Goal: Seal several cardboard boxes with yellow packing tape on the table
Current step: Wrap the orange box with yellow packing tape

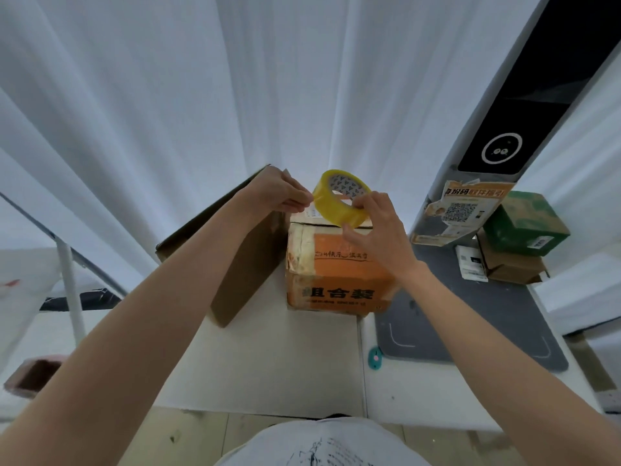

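Closest to cam I see a white printed shirt (322, 445) at bottom edge, then both bare forearms reaching fwd over the white table (268, 364). Right hand (379, 230) grips the yellow tape roll (339, 203), thumb under and fingers curled over its near rim, holding it tilted in the air just above the orange box (336, 274). Left hand (275, 193) pinches at the roll's left edge w/ thumb and fingertips; can't tell if a free tape end is lifted. Orange box sits mid-table, black characters on front, old pale tape on its left corner, a white label on top; top flaps look closed w/ a dark seam showing, contents not visible. Touching its left side stands a plain brown box (235, 257), taller, tilted away, closed as far as I can tell. Right of the orange box lies a dark grey mat (470, 317) w/ a grey kiosk post (497, 129) standing on it, QR sticker on the post. Beyond that, a green box (524, 223) is stacked on a small brown box (510, 267), both shut. Small teal object (375, 357) sits at mat's near-left corner. Far left, low, a pink-rimmed open container (33, 375), inside dark, can't tell contents.
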{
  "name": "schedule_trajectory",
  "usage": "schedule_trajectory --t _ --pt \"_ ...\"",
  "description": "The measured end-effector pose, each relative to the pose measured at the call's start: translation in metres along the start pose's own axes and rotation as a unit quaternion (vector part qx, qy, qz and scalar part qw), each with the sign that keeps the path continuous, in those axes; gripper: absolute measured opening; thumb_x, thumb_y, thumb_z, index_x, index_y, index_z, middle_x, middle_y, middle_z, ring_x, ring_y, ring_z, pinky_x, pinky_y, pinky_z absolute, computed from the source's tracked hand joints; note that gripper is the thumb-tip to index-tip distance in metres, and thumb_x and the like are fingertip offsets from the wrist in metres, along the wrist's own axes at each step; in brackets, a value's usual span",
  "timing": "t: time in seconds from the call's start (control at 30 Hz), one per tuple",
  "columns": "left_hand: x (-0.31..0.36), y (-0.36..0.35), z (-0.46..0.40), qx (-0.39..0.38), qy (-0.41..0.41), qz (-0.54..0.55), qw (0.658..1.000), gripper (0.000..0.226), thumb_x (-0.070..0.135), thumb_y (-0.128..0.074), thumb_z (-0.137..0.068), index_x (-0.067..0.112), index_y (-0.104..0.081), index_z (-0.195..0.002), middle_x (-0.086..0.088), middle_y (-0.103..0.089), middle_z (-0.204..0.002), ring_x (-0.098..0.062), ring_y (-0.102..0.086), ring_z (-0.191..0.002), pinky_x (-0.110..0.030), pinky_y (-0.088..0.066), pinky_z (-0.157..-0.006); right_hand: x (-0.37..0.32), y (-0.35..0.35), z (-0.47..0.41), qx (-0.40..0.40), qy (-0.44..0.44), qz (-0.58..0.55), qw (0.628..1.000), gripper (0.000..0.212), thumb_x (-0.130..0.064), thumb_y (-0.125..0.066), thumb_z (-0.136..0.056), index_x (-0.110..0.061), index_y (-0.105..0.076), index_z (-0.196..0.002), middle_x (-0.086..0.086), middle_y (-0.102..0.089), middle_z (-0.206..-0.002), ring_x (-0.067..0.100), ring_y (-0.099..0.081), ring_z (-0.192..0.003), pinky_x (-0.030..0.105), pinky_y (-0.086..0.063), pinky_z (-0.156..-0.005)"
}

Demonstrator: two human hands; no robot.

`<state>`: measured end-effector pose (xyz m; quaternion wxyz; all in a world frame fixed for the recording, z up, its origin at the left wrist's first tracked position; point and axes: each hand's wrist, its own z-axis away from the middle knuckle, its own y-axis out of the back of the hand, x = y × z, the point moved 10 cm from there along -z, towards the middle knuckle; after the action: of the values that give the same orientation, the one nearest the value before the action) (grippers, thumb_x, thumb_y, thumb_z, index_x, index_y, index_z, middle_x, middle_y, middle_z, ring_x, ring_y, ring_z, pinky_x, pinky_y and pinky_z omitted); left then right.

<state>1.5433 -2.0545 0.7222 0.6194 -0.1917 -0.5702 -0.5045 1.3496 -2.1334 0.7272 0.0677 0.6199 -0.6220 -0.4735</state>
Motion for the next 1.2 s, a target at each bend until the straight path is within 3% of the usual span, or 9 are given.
schedule_trajectory --t 0.17,0.3,0.4,0.53,0.73,0.83,0.93,1.03,1.2 --pt "0.001 -0.003 -0.009 -0.015 0.019 -0.080 0.997 0.015 0.012 -0.079 -0.085 0.004 -0.077 -0.098 -0.006 -0.075 -0.087 -0.008 -0.071 -0.071 -0.012 -0.053 -0.057 0.009 -0.008 -0.010 -0.016 0.045 0.040 0.998 0.035 -0.042 -0.064 -0.082 -0.015 -0.061 -0.104 -0.004 -0.058 -0.109 0.016 -0.050 -0.109 0.036 -0.056 -0.073" --pt "0.003 0.002 -0.013 0.009 0.012 -0.032 0.999 0.019 0.010 -0.073 -0.092 -0.002 -0.073 -0.107 -0.010 -0.072 -0.094 -0.004 -0.069 -0.067 -0.011 -0.052 -0.057 0.020 -0.010 -0.014 -0.006 0.002 0.011 1.000 0.031 -0.043 -0.063 -0.081 -0.019 -0.059 -0.102 -0.010 -0.059 -0.102 0.012 -0.049 -0.104 0.042 -0.055 -0.076" --pt "0.003 0.004 -0.019 0.037 -0.021 0.036 0.998 0.019 0.014 -0.069 -0.096 0.000 -0.071 -0.108 -0.013 -0.073 -0.103 -0.014 -0.069 -0.090 -0.022 -0.059 -0.085 0.037 -0.014 -0.021 -0.032 -0.089 -0.027 0.995 0.027 -0.047 -0.059 -0.084 -0.028 -0.052 -0.101 -0.022 -0.049 -0.091 0.013 -0.051 -0.093 0.053 -0.049 -0.090" --pt "-0.004 -0.001 -0.022 0.076 -0.037 0.097 0.992 0.023 0.019 -0.065 -0.099 0.002 -0.069 -0.113 -0.011 -0.071 -0.105 -0.015 -0.065 -0.093 -0.029 -0.054 -0.091 0.048 -0.028 -0.028 -0.106 -0.157 -0.091 0.978 0.054 -0.067 -0.066 -0.079 -0.026 -0.047 -0.109 -0.013 -0.048 -0.097 0.005 -0.048 -0.090 0.027 -0.044 -0.074" --pt "-0.024 -0.002 -0.031 0.084 0.007 0.151 0.985 0.022 0.020 -0.076 -0.090 0.007 -0.073 -0.108 -0.010 -0.073 -0.106 -0.014 -0.065 -0.091 -0.024 -0.052 -0.080 0.062 -0.037 -0.041 -0.109 -0.143 -0.045 0.983 0.037 -0.007 -0.074 -0.084 -0.019 -0.047 -0.106 -0.002 -0.052 -0.095 0.025 -0.054 -0.094 0.014 -0.033 -0.065" --pt "-0.034 0.000 -0.034 0.110 0.028 0.159 0.981 0.028 0.020 -0.077 -0.089 0.005 -0.073 -0.112 -0.010 -0.075 -0.108 -0.012 -0.066 -0.086 -0.021 -0.050 -0.073 0.065 -0.036 -0.043 -0.093 -0.155 -0.012 0.983 0.035 -0.003 -0.070 -0.084 -0.011 -0.051 -0.111 -0.001 -0.049 -0.098 0.023 -0.048 -0.096 0.026 -0.031 -0.073" --pt "-0.034 0.000 -0.036 0.141 0.029 0.176 0.974 0.015 0.019 -0.074 -0.091 0.010 -0.071 -0.102 -0.002 -0.072 -0.090 -0.008 -0.065 -0.077 -0.023 -0.049 -0.076 0.072 -0.039 -0.039 -0.064 -0.218 -0.101 0.969 0.030 -0.004 -0.066 -0.091 -0.009 -0.046 -0.113 -0.004 -0.045 -0.087 0.006 -0.044 -0.079 0.010 -0.035 -0.059" --pt "-0.035 0.004 -0.038 0.163 0.022 0.176 0.971 0.010 0.017 -0.072 -0.093 0.010 -0.070 -0.100 0.001 -0.069 -0.084 -0.006 -0.062 -0.071 -0.018 -0.050 -0.069 0.073 -0.035 -0.039 -0.021 -0.230 -0.143 0.962 0.033 0.002 -0.061 -0.090 -0.008 -0.046 -0.118 -0.004 -0.047 -0.087 -0.002 -0.048 -0.077 0.011 -0.036 -0.055" --pt "-0.057 0.013 -0.037 0.188 0.035 0.176 0.966 0.004 0.019 -0.071 -0.094 0.015 -0.069 -0.093 0.000 -0.070 -0.087 -0.011 -0.063 -0.081 -0.029 -0.051 -0.083 0.075 -0.034 -0.056 -0.013 -0.162 -0.067 0.984 0.045 0.017 -0.050 -0.074 -0.004 -0.054 -0.113 0.003 -0.045 -0.105 0.018 -0.046 -0.091 0.009 -0.032 -0.067"
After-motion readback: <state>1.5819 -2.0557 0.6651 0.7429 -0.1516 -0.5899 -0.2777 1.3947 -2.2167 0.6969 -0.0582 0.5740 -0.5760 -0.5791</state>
